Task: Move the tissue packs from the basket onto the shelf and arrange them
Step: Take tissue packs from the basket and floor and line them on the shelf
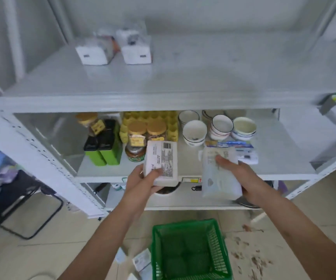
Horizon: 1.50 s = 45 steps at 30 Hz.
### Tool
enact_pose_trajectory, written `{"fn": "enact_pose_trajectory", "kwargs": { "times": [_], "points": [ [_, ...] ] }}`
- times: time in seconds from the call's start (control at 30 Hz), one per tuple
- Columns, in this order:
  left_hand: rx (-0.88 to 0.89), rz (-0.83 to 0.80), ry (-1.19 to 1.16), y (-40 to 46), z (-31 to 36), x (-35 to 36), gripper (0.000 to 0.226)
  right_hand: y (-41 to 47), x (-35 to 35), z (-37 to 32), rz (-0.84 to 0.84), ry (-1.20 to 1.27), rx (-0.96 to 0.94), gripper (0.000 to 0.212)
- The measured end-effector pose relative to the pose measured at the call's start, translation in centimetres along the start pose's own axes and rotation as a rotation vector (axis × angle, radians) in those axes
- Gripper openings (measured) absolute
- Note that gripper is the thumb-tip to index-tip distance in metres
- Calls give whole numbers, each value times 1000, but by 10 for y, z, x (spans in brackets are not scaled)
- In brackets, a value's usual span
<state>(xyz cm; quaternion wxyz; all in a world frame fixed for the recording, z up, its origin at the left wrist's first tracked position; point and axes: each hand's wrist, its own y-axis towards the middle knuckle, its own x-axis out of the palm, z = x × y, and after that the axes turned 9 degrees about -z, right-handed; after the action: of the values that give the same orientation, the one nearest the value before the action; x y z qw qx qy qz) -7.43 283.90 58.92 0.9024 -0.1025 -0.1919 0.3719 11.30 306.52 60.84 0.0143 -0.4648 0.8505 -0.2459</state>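
Currently: left hand (pixel 143 179) grips one tissue pack (pixel 161 161), right hand (pixel 242 177) another (pixel 218 174), both raised before the middle shelf (pixel 280 158); green basket (pixel 189 251) below looks empty. Risk: crowding bowls (pixel 213 128), jars (pixel 143 136); toppling.

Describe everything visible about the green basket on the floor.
The green basket is a rectangular plastic one with lattice sides of thin vertical bars and a thicker solid rim. It stands upright on the pale tiled floor in front of the shelf unit, below and between the person's forearms, its near end cut off by the frame's lower edge. It looks empty inside; only its green bottom shows. Neither hand touches it. A few packs lie on the floor just to its left.
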Motion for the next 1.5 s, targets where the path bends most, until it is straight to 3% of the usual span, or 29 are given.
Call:
{"fn": "enact_pose_trajectory", "kwargs": {
  "times": [0.07,0.27,0.47,0.63,0.87,1.1,1.27,1.37,1.5],
  "points": [
    [47,-26,-15,-8,29,-6,33,-10,19,-25,-45,-8,-28,54],
    [136,-115,-111,-16,103,-32,42,-22,86,-97,-58,-90,-132,69],
    [171,-81,-101,-10,158,-70,42,-7,133,-145,-33,-91,-212,67],
    [220,-131,-103,-4,196,-90,67,15,164,-186,-65,-123,-236,74],
    [251,-24,-69,25,257,-104,38,63,207,-235,-83,-222,-250,63],
    [201,28,-55,59,284,-116,43,113,228,-247,-57,-256,-204,61],
    [204,42,90,72,296,-120,51,137,236,-249,32,-278,-252,72],
    [223,106,316,77,296,-117,49,144,241,-250,55,-409,-256,79],
    [330,317,728,78,294,-116,53,144,237,-256,71,-551,-229,83]
  ]
}}
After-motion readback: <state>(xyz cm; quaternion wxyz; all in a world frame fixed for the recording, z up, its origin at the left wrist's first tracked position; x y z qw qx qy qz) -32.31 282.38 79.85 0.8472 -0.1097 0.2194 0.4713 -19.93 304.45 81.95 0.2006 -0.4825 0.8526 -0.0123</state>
